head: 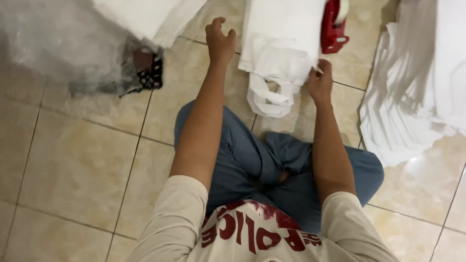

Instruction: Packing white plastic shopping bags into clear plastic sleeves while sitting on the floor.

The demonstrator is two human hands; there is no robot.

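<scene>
A stack of white plastic bags [279,53] is seen on the tiled floor [82,160] before crossed legs. Its handle edge is pinched by the right hand [320,82]; the left hand [219,42] is raised nearby, fingers loosely spread, holding nothing. More white sheets [412,97] and a red tape dispenser [332,26] are left lying beside, untouched.

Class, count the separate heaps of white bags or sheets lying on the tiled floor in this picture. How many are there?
3. One heap at top left, one ahead of the crossed legs that the right hand touches, one fanned out at right. More may lie out of view.
</scene>
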